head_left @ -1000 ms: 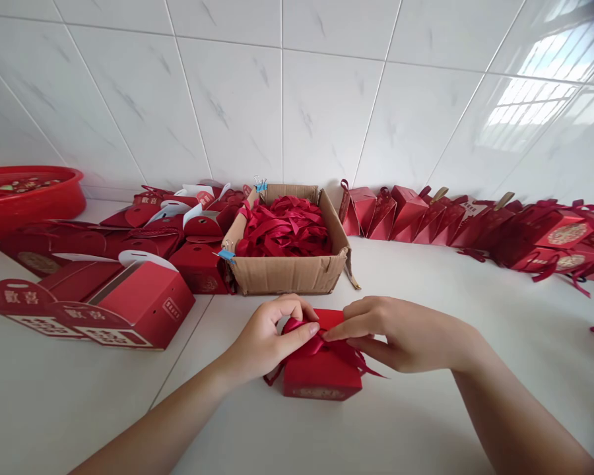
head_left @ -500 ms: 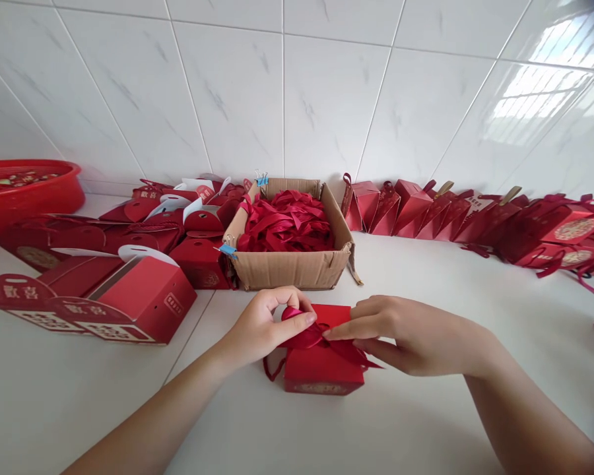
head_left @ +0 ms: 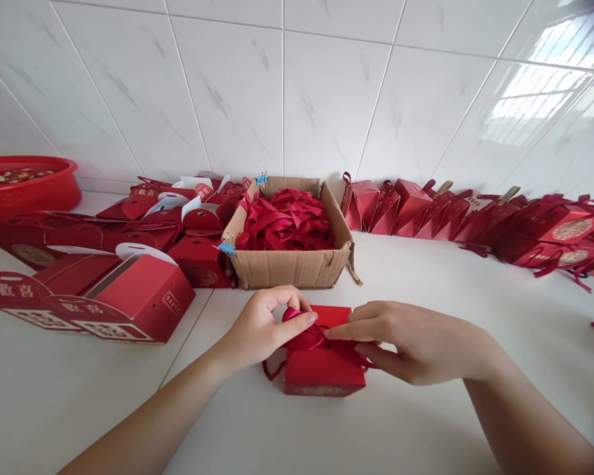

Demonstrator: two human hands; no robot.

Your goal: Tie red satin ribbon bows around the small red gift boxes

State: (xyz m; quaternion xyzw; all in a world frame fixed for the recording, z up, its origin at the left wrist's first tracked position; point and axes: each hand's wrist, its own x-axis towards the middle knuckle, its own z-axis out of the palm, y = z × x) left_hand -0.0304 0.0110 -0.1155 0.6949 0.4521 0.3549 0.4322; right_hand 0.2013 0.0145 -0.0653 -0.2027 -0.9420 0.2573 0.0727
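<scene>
A small red gift box (head_left: 324, 375) stands on the white surface between my hands, with a dark red ribbon (head_left: 304, 336) across its top. Between thumb and fingertips, my left hand (head_left: 262, 330) pinches a loop of that ribbon on the box's left side. My right hand (head_left: 416, 340) is at the right of the box. Its index fingertip presses at the ribbon's knot, and its thumb is by the ribbon's tail, which it partly hides. A dark red cord (head_left: 273, 371) hangs from the left side of the box.
Behind the box, a cardboard box (head_left: 287, 269) is full of red ribbons (head_left: 292, 221), with blue binder clips on its left. Open red gift boxes (head_left: 143, 284) crowd the left, near a red basin (head_left: 24, 198). Ribboned red boxes (head_left: 410, 204) line the tiled wall at right.
The hands have barely moved. My right thumb is slightly nearer the box, and less of the ribbon's tail shows past it. The ribbon loop stays in my left hand.
</scene>
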